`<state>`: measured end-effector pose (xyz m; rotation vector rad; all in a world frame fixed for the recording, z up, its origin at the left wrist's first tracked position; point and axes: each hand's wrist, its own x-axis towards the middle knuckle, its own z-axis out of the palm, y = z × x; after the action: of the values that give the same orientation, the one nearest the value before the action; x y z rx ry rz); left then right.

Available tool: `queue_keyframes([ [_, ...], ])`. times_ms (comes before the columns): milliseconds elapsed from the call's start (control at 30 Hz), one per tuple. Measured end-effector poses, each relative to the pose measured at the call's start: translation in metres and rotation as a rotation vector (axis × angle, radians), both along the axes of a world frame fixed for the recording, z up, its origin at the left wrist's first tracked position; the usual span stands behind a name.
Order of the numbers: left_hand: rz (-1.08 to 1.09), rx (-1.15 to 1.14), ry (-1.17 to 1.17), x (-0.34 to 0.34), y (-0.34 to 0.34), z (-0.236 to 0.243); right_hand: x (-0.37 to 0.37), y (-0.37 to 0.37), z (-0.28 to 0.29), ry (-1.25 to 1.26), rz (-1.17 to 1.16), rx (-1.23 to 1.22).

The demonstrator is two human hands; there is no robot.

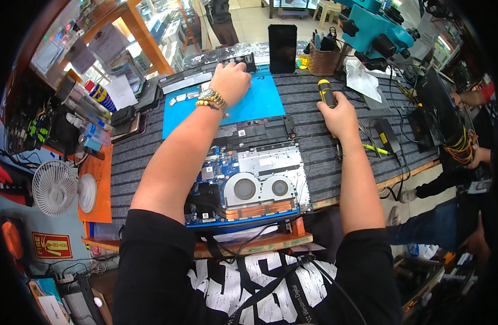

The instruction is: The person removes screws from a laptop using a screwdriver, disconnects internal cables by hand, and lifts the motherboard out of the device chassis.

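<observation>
My left hand [231,83], with a watch and beaded bracelet at the wrist, reaches over the blue mat [262,103] to a long black strip part [186,76] at its back. The fingers curl down, hiding what they grip, if anything. My right hand [338,118] holds a yellow-and-black screwdriver [325,89] right of the mat, above the striped bench surface. An opened laptop [262,189] lies below the mat, showing two fans, copper pipes and a blue board; a long black piece [262,130] rests along its upper side. Small parts [178,97] lie on the mat.
A phone [283,49], tool holder [323,59] and teal microscope [373,30] are at the back. Spray cans [98,95], bottles and a white fan [53,187] stand left. Cables and tools lie right of my hand, near a co-worker's hand [479,154] with coloured wires.
</observation>
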<state>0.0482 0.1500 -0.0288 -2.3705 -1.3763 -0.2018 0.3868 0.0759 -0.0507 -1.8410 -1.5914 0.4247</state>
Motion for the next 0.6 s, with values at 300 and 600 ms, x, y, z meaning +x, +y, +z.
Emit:
queue_keyframes([
  [300, 0.017, 0.113, -0.07, -0.006, -0.012, 0.022, -0.002, -0.003, 0.006, 0.012, -0.018, -0.021],
  [600, -0.127, 0.156, -0.471, -0.095, -0.165, 0.093, -0.004, -0.007, 0.007, -0.126, -0.039, -0.06],
])
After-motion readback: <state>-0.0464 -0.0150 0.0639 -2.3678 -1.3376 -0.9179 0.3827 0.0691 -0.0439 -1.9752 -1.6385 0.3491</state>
